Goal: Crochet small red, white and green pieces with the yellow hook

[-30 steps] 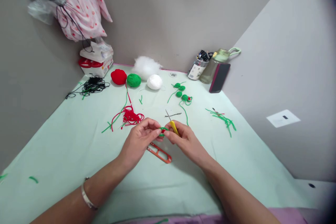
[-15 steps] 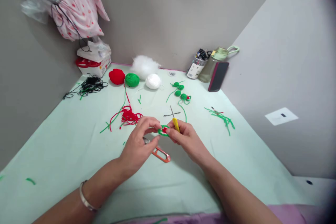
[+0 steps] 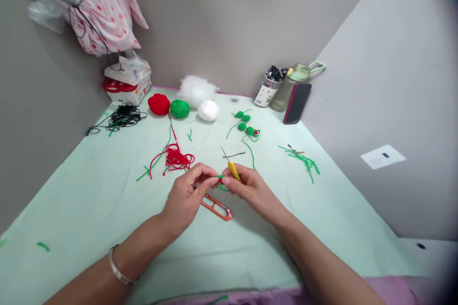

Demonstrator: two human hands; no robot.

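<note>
Between my fingertips is a small crocheted piece [image 3: 221, 180] in green and red, mostly covered by the fingers. My left hand [image 3: 189, 193] pinches its left side with thumb and forefinger. On its other side my right hand [image 3: 246, 186] pinches it too, and also keeps a yellow-handled crochet hook [image 3: 233, 169] in its grip, the metal shaft pointing up and to the left. Under the hands lie orange thread snips [image 3: 217, 207], their blade end hidden by my left hand. Just beyond is a thin dark stick-like piece [image 3: 234, 155].
Red [image 3: 159, 104], green [image 3: 180, 108] and white yarn balls [image 3: 208, 110] stand at the back beside white stuffing [image 3: 196, 90]. Loose red yarn [image 3: 177, 157] lies left, small green crocheted balls [image 3: 242, 127] beyond, green scraps [image 3: 304, 161] right. A phone [image 3: 297, 104] leans on a bottle [image 3: 282, 95].
My left thumb and fingers have closed on the crocheted piece, which was showing a red and white centre and is now folded or turned. The hook has tilted further left.
</note>
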